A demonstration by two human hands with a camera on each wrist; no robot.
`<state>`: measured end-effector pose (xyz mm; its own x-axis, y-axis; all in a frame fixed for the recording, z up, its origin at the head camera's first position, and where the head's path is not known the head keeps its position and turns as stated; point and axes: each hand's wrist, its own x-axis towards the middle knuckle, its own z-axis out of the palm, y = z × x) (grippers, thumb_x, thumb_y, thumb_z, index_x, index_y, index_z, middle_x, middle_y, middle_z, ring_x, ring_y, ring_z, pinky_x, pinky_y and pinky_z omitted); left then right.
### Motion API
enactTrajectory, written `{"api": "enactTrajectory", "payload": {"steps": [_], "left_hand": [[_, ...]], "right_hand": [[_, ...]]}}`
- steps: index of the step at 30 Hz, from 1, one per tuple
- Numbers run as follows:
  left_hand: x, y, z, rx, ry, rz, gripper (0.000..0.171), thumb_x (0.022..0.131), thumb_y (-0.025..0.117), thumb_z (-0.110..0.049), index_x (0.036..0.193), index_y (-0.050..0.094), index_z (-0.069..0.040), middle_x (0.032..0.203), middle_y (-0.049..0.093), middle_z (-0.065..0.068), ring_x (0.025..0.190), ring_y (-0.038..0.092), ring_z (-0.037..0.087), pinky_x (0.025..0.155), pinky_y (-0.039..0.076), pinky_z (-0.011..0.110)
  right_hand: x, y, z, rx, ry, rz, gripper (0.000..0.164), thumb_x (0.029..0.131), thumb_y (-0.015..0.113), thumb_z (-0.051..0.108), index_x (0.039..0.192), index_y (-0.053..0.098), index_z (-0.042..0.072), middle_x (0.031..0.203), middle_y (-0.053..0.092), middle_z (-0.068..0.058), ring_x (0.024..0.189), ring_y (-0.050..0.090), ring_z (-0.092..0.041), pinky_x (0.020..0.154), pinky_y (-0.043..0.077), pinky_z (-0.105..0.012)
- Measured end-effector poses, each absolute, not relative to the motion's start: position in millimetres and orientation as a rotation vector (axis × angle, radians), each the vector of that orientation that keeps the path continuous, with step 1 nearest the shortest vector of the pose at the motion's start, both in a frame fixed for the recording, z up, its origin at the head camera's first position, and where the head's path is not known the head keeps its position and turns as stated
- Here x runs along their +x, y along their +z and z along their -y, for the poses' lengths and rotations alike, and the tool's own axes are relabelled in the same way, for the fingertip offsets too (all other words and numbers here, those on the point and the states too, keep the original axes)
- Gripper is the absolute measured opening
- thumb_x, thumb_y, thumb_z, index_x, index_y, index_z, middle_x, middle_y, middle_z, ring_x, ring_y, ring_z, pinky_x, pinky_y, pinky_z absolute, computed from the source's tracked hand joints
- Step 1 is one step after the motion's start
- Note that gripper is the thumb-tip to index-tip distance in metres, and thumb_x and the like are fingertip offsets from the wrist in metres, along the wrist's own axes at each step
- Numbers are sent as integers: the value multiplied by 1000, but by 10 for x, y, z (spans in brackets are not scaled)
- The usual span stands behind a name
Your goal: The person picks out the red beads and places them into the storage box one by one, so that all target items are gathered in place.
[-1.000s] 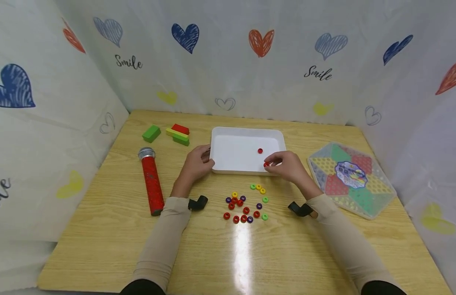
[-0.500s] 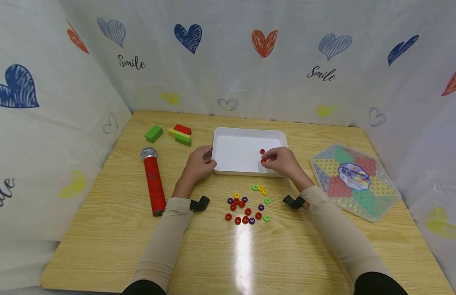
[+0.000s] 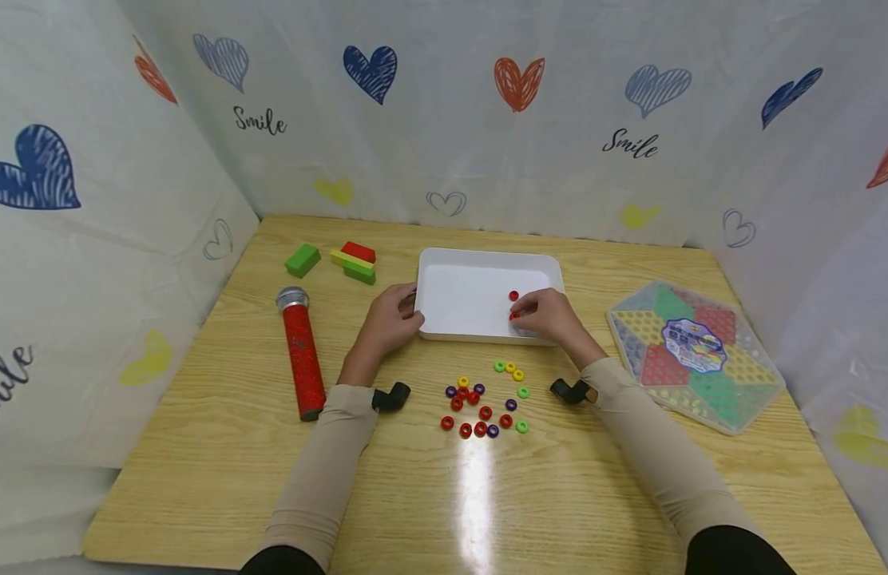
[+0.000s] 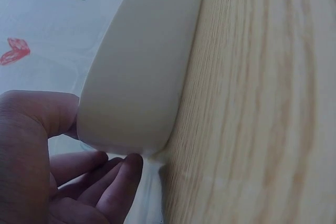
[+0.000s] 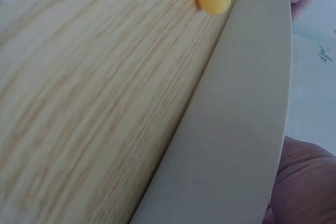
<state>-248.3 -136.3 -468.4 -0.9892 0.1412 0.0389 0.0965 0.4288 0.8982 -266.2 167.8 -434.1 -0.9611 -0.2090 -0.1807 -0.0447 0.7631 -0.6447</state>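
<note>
A shallow white tray (image 3: 454, 283) lies on the table. My left hand (image 3: 386, 321) grips its left end; in the left wrist view the thumb (image 4: 58, 111) is at the rim and fingertips touch the outer wall (image 4: 139, 72). Over the tray's near right part, my right hand (image 3: 553, 316) pinches a small red ring bead (image 3: 514, 315), partly hidden by the fingers. Another red bead (image 3: 513, 295) lies in the tray just beyond. In the right wrist view the tray's wall (image 5: 226, 108) hides the fingertips.
Several loose beads, red (image 3: 485, 413), yellow (image 3: 518, 375), green (image 3: 523, 392) and purple (image 3: 511, 405), lie in front of the tray. A red microphone (image 3: 303, 359) and coloured blocks (image 3: 303, 260) are on the left. A clear hexagonal game box (image 3: 695, 351) lies right.
My right hand has shifted slightly left and away from me inside the tray, bringing the pinched bead nearer the other red one. The left hand keeps its grip on the tray.
</note>
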Motion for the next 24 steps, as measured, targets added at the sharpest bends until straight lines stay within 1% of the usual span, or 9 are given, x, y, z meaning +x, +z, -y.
{"api": "enactTrajectory", "payload": {"steps": [12,19,24], "left_hand": [[-2464,-4672,1356,237,1618,-2639,61,89,60,-6,148,48,1,146,51,19,135,55,31,108,52,38],[-2462,-4685,1347,235,1608,-2644,61,90,60,-7,149,47,1,147,51,19,135,55,31,108,52,38],[-2476,-4696,1355,233,1612,-2653,60,90,61,-7,148,48,0,146,51,18,136,55,30,108,51,38]], "right_hand": [[-2640,-4331,-1678,-199,-976,-2713,26,84,80,15,106,76,2,99,74,-12,89,63,-22,79,53,-30],[-2583,-4231,-1682,-226,-982,-2752,25,86,77,16,107,76,3,103,72,-13,91,63,-24,80,54,-33],[-2512,-4125,-1664,-251,-995,-2765,24,87,78,16,108,77,4,104,72,-12,91,62,-25,79,54,-34]]}}
